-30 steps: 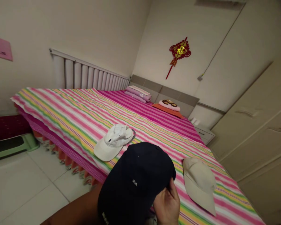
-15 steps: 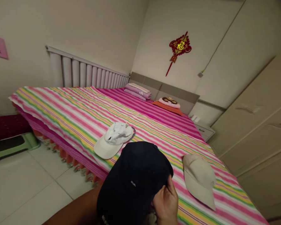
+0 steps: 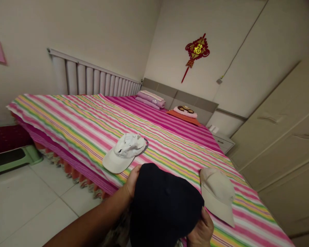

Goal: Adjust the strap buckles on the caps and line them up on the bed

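A dark navy baseball cap (image 3: 167, 206) is held up near the bed's edge, its crown button facing me. My left hand (image 3: 134, 180) grips the cap's left side; most of its fingers are hidden behind the fabric. On the right rim, my right hand (image 3: 202, 228) is closed with the thumb against the cap. A white baseball cap (image 3: 125, 152) with a small dark emblem lies on the striped sheet beyond my left hand. To the right of the navy cap rests a beige cap (image 3: 217, 193), its brim pointing toward me.
The bed (image 3: 74, 120) carries folded purple bedding (image 3: 150, 99) and an orange-and-pink stack (image 3: 184, 113) by the headboard. A green stool (image 3: 28, 156) stands at left on the tiled floor. A wardrobe (image 3: 280, 147) lines the right side; a nightstand (image 3: 224, 142) sits beside the bed.
The navy cap has turned so its top faces me and its front emblem is out of sight. My left hand has come into view on its left side; my right hand has shifted right.
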### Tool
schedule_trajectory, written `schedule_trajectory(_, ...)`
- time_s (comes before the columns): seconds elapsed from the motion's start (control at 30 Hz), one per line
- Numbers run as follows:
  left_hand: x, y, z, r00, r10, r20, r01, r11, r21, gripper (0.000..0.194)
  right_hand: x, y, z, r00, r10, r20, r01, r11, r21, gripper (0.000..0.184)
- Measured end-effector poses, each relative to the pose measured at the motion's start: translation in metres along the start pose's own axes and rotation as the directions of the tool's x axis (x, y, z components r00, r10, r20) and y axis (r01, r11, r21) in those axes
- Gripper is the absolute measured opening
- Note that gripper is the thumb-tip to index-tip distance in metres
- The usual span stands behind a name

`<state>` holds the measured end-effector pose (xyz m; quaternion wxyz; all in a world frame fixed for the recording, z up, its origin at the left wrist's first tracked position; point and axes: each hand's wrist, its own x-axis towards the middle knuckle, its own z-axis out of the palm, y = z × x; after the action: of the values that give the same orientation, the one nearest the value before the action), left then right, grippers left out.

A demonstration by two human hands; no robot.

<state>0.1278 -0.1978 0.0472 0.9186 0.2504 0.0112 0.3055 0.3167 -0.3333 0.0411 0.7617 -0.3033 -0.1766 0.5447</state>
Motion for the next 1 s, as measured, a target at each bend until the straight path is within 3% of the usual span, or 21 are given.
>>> schedule_trajectory(0.1,-0.005,0.005,-0.001,0.997,-0.037,0.066,0.045,0.993,-0.112,0.045,-0.006,-0.005,-0.004,0.999,0.046,0.003,-0.046,0.999,-0.029,0.014)
schedule_trajectory(0.2,-0.01,0.008,0.003,0.989,-0.04,0.142,0.048,0.998,-0.049,0.023,-0.011,-0.009,-0.007,0.998,0.054,0.036,-0.051,0.997,-0.063,0.015)
schedule_trajectory(0.33,-0.012,0.007,0.005,0.987,-0.021,0.157,0.023,1.0,-0.006,0.021,-0.018,-0.011,-0.01,0.995,0.056,0.082,-0.05,0.996,-0.076,0.013)
schedule_trajectory(0.57,-0.017,0.01,0.009,0.98,-0.08,0.184,0.072,0.996,0.049,0.026,-0.028,-0.014,0.015,0.993,0.095,0.066,-0.082,0.98,-0.183,0.034)
schedule_trajectory(0.7,-0.022,0.013,0.014,0.981,-0.114,0.16,0.096,0.989,0.117,0.034,-0.032,-0.014,0.02,0.994,0.102,0.05,-0.089,0.972,-0.218,0.051)
schedule_trajectory(0.87,-0.025,0.015,0.019,0.985,-0.14,0.1,0.118,0.972,0.203,0.037,-0.037,-0.013,0.007,0.996,0.087,0.031,-0.08,0.977,-0.2,0.036)
schedule_trajectory(1.0,-0.027,0.017,0.023,0.987,-0.153,0.057,0.129,0.944,0.303,0.03,-0.037,-0.016,0.005,0.98,0.183,0.083,-0.149,0.939,-0.309,0.03)
